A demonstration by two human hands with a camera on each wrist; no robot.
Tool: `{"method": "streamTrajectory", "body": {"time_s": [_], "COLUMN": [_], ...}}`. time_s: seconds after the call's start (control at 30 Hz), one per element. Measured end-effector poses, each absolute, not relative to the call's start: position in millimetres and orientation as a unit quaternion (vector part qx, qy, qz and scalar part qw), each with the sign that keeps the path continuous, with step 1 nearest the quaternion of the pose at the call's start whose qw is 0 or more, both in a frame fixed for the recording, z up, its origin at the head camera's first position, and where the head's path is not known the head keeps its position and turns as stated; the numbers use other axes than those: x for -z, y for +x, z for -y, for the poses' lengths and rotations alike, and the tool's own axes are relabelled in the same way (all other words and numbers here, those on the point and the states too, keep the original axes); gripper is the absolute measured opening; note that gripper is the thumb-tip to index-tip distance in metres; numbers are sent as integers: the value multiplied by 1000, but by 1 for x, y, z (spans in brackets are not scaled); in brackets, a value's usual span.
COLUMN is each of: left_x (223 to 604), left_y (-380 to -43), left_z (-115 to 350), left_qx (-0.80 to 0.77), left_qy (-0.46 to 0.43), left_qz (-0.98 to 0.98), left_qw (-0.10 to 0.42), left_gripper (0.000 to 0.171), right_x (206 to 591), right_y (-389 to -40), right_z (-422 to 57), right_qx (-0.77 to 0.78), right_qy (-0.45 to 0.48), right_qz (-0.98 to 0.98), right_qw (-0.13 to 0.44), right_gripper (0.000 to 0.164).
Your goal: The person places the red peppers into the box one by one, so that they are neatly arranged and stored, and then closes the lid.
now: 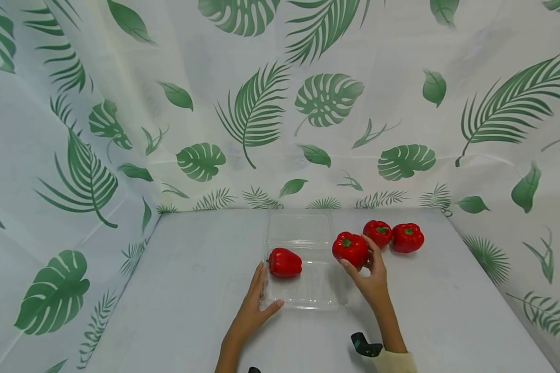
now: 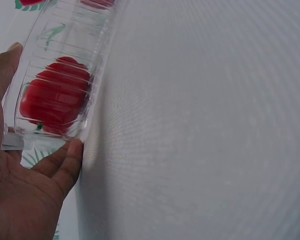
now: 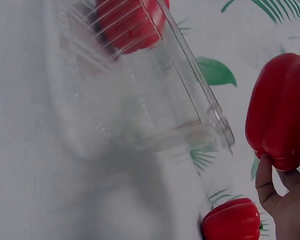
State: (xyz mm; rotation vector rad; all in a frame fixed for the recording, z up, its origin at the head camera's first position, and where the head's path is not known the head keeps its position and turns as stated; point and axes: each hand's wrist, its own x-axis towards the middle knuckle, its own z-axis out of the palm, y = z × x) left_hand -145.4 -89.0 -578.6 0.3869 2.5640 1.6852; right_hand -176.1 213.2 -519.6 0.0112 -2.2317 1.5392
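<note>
My right hand (image 1: 374,278) grips a red bell pepper (image 1: 350,249), thumb on its near side and fingers around its right, raised by the right side of a clear plastic clamshell container (image 1: 310,296). The right wrist view shows the held pepper (image 3: 277,112) apart from the container's rim. Inside the container's left half another bell pepper (image 1: 285,263) lies on its side, stem to the left. My left hand (image 1: 248,312) rests at the container's front left corner, fingers extended along the left wall and thumb at the front edge.
Two more red bell peppers (image 1: 378,233) (image 1: 408,238) stand side by side at the back right of the white table (image 1: 191,269). The container's lid (image 1: 299,228) lies folded back toward the leaf-printed cloth (image 1: 280,176). A black device (image 1: 366,345) sits by the right wrist.
</note>
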Motion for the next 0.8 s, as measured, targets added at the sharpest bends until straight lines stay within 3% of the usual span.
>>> {"method": "streamTrajectory", "body": {"time_s": [0.8], "left_x": [579], "left_y": [-146], "left_z": [89], "left_qx": [-543], "left_qy": [122], "left_qz": [-830], "left_qw": [25], "left_gripper": [96], "right_x": [526], "right_y": [-190], "right_z": [-195], "right_qx": [-437], "right_qy": [136], "right_qz": [880], "right_qw": [131], "right_gripper": [80]}}
